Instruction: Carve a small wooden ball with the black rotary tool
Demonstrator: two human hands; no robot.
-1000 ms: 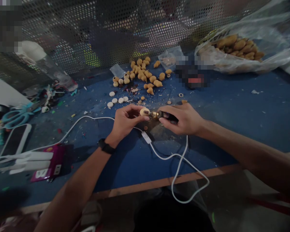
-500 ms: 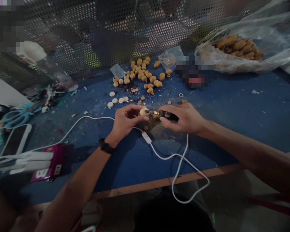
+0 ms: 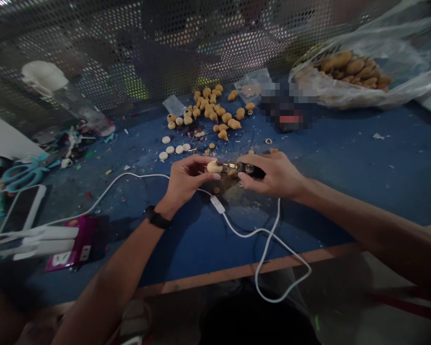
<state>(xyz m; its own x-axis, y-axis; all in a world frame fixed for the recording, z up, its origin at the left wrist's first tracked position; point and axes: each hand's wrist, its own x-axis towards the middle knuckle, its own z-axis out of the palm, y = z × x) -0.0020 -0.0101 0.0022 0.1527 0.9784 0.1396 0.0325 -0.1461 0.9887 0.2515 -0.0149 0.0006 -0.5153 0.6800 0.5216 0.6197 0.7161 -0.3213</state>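
Between the thumb and fingers of my left hand (image 3: 190,176) is a small pale gourd (image 3: 214,166) with a dark patch at its upper right. My right hand (image 3: 273,175) is wrapped around a black rotary tool (image 3: 249,169) with a brass-coloured collet. Its thin bit points left and meets the gourd near the dark patch; whether it cuts in I cannot tell. A white cord (image 3: 262,230) with an inline switch (image 3: 217,204) runs below both hands. Behind them lie many small tan gourds (image 3: 211,108) and several white discs (image 3: 170,150), with shavings scattered about.
A clear plastic bag of gourds (image 3: 355,72) stands at the back right, near a blurred dark object (image 3: 287,112). To the left are blue scissors (image 3: 27,172), a phone (image 3: 23,208), a purple power bank (image 3: 82,242) and a clear bottle (image 3: 82,108). A perforated panel (image 3: 165,48) borders the back.
The gourd has turned slightly in my left hand, its dark patch now higher. The rotary tool's tip has shifted slightly up. Both hands otherwise stay in place.
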